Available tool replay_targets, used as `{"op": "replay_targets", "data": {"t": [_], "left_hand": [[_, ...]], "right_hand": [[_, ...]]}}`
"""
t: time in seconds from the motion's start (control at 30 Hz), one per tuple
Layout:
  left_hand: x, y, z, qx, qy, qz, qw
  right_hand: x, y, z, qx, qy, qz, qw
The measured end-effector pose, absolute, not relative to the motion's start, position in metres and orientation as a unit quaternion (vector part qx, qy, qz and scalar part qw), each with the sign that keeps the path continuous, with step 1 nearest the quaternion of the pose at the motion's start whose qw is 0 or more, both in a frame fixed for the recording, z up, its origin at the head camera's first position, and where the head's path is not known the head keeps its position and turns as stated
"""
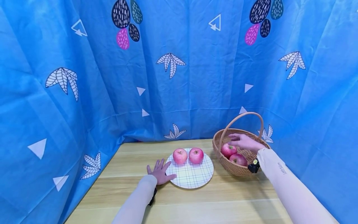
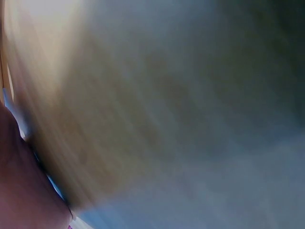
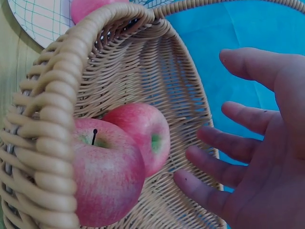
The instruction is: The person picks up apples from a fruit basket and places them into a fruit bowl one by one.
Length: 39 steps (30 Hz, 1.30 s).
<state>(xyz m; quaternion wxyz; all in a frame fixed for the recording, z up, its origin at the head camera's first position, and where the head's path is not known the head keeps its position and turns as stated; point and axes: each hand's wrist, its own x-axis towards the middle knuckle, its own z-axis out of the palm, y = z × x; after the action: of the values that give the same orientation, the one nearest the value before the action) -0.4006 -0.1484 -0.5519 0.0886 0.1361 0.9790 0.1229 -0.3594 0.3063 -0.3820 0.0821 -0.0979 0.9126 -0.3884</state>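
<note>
Two pink-red apples (image 1: 180, 156) sit side by side at the back of a round white plate (image 1: 190, 177) with a blue grid pattern. My left hand (image 1: 160, 173) lies with spread fingers at the plate's left edge. In the left wrist view only part of that hand (image 2: 26, 191) shows beside the blurred tabletop. My right hand (image 1: 243, 141) is over the wicker basket (image 1: 233, 169), its fingers extended and holding nothing. Two more apples (image 3: 107, 176) lie in the basket, one partly behind the other. In the right wrist view the fingers (image 3: 233, 138) are apart from these apples.
The basket's arched handle (image 1: 247, 113) rises above its opening. Basket and plate stand on a light wooden table (image 1: 195, 211). A blue patterned curtain (image 1: 179, 93) surrounds the table at the back and sides.
</note>
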Motion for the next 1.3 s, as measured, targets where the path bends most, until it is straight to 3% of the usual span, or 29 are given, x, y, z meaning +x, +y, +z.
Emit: {"op": "replay_targets", "data": {"t": [1.3], "left_hand": [[-0.413,-0.149,-0.566,0.139,0.981,0.117,0.061]], "right_hand": [[-0.38,0.318,-0.404,-0.071,0.892,-0.435,0.1]]}}
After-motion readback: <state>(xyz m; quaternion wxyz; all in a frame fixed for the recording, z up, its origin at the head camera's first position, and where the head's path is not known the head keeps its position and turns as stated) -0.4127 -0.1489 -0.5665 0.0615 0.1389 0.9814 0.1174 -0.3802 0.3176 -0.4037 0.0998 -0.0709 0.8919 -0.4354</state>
